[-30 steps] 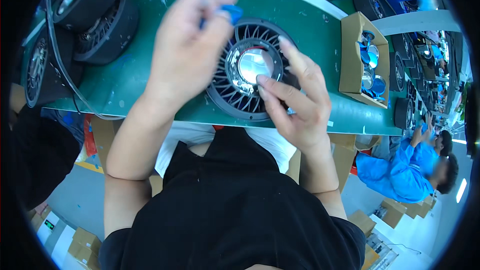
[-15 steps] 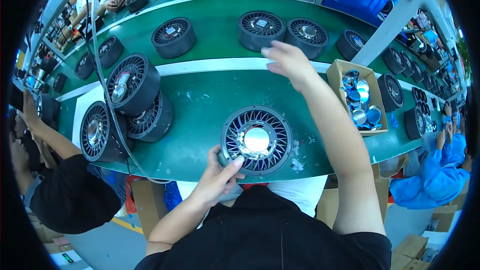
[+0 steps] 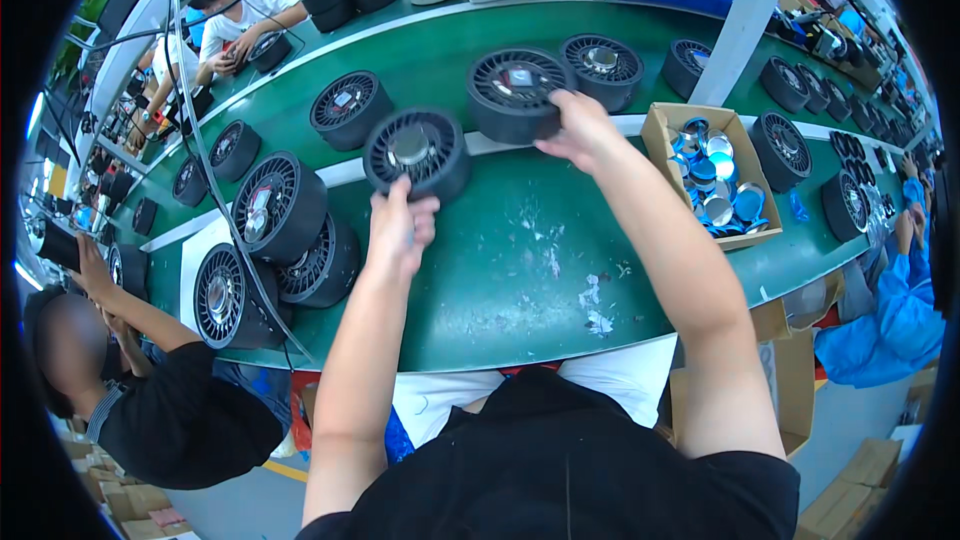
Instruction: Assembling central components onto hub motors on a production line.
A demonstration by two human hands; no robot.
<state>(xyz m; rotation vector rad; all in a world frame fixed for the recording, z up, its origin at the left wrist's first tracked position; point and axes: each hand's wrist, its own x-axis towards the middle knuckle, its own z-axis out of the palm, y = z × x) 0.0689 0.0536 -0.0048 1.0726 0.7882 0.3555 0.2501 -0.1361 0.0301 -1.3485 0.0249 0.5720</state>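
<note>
My left hand (image 3: 402, 230) is closed on the near edge of a black spoked wheel (image 3: 393, 168) with a shiny round cap at its hub. That wheel is tilted over the white rail between the near table and the far green strip. Gripped at its right side by my right hand (image 3: 583, 130) is a second spoked wheel (image 3: 490, 90), which has a small pale patch at its centre. It overhangs the near side of the rail. Another capped wheel (image 3: 603, 62) sits just behind and right of it. Both held wheels are slightly blurred.
Several wheels (image 3: 218, 290) are stacked at the left, with a hanging cable (image 3: 205, 155) in front. A cardboard box (image 3: 660, 145) of blue-rimmed round caps stands at the right, below a grey post (image 3: 745, 25). White scraps (image 3: 595, 310) litter the green table (image 3: 480, 290). Co-workers sit around.
My left hand has carried the capped wheel from the near table forward and left to the rail. My right hand, empty before, has taken hold of the other wheel and drawn it nearer.
</note>
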